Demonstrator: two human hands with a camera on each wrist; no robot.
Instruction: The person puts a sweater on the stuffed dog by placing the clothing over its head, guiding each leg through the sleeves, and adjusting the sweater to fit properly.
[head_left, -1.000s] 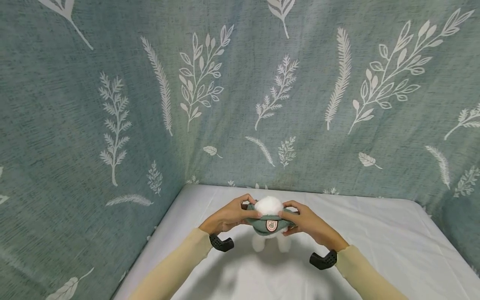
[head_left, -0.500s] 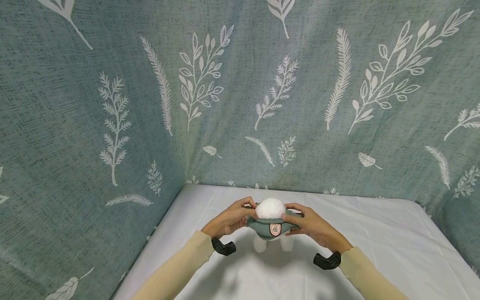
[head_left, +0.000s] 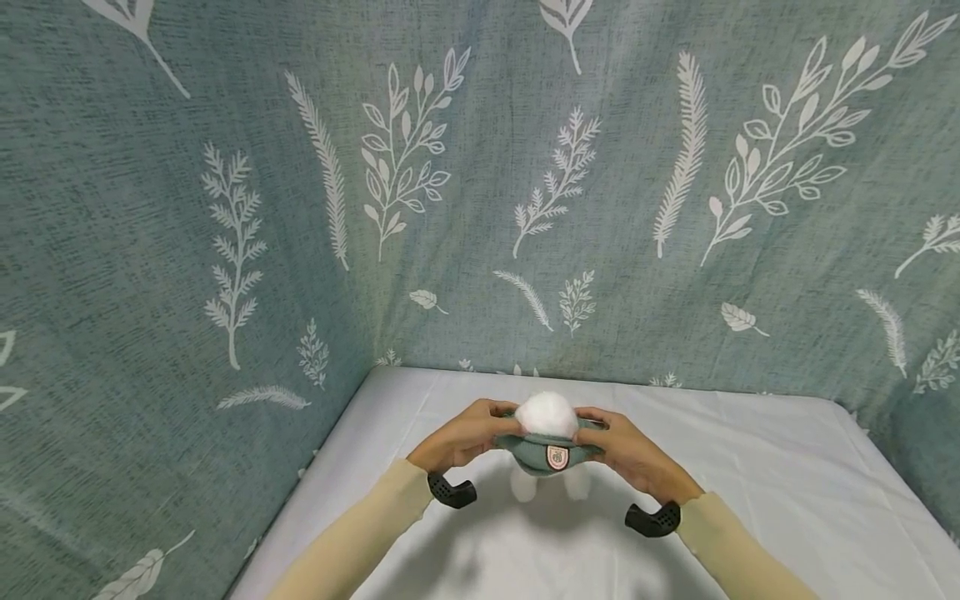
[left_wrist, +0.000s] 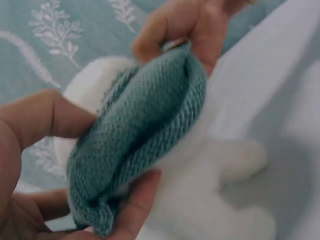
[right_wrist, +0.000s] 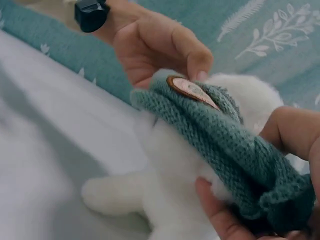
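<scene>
A white plush toy (head_left: 547,414) is upright on the white cloth, its rounded head rising above a teal knitted garment (head_left: 531,455) that circles it. The garment bears a pink shield-shaped patch (head_left: 557,457), facing the head camera. My left hand (head_left: 467,435) pinches the knit's left end between thumb and fingers; in the left wrist view its edge (left_wrist: 135,150) looks folded, with a dark opening. On the other side, my right hand (head_left: 628,450) grips the right end (right_wrist: 287,197), some fingers underneath against the toy. The toy's face is mostly hidden by the knit.
A white cloth (head_left: 750,475) covers the table. Teal curtains (head_left: 450,250) with white leaf prints stand behind and along the left. A black device (head_left: 452,490) sits on the left wrist, another (head_left: 653,520) on the right.
Both hands, the toy and the knitted garment have shifted slightly right. The patch now sits a little further right and lower. Both hands keep their hold on the knit.
</scene>
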